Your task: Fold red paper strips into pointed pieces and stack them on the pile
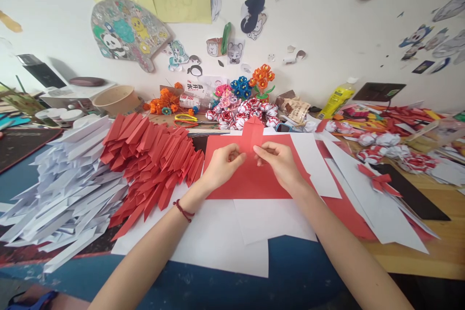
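Observation:
Between my two hands stands a folded red paper strip [252,134] with a pointed top. My left hand [225,164] has its fingers curled at the strip's lower left edge. My right hand [276,160] pinches the strip's lower right edge between thumb and fingers. Beneath both hands lies a flat red sheet [250,181], on top of white sheets [218,237]. A heap of folded red strips [152,155] is left of my left hand, beside a larger heap of folded white strips [69,189].
Red and white paper balls [243,114], orange flowers [262,77] and a round tub [118,99] line the back. A yellow bottle [337,97] stands back right. White sheets with a red folded piece [380,180] lie at the right, by a black panel [417,198].

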Available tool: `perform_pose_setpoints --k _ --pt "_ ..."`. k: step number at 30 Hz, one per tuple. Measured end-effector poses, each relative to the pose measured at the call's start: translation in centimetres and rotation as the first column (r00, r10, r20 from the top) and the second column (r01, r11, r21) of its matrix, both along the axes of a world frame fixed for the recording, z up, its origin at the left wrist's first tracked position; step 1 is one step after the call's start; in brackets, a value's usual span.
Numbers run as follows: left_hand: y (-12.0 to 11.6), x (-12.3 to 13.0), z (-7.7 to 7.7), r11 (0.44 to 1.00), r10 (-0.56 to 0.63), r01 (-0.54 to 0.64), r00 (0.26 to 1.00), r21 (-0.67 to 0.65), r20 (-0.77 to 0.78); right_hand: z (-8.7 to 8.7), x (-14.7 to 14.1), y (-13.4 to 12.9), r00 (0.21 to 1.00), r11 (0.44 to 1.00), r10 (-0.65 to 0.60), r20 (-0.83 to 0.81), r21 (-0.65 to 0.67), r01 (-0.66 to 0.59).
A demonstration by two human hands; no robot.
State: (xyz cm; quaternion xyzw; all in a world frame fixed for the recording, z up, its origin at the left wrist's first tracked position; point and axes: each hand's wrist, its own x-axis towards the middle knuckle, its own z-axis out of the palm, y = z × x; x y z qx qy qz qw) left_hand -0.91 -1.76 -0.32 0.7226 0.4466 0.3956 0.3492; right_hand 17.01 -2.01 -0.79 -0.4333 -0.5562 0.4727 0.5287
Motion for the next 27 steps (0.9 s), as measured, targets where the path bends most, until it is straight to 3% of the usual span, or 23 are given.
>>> perform_pose_setpoints --k 11,23,27 --pt "0.27 -0.08 -0.21 1.0 0.012 -0.012 1.0 0.014 0.015 0.41 -0.05 -0.18 0.997 0.997 0.074 -0.002 -0.024 -0.074" --pt "0.03 -0.43 0.21 0.999 -0.011 0.016 0.991 0.032 -0.137 0.31 -0.11 -0.07 0.972 0.971 0.221 0.077 -0.113 -0.211" --pt "-0.18 -0.39 0.31 0.999 -0.028 0.033 0.985 0.026 -0.172 -0.07 -0.06 0.08 0.969 0.973 0.22 0.115 -0.091 -0.21"
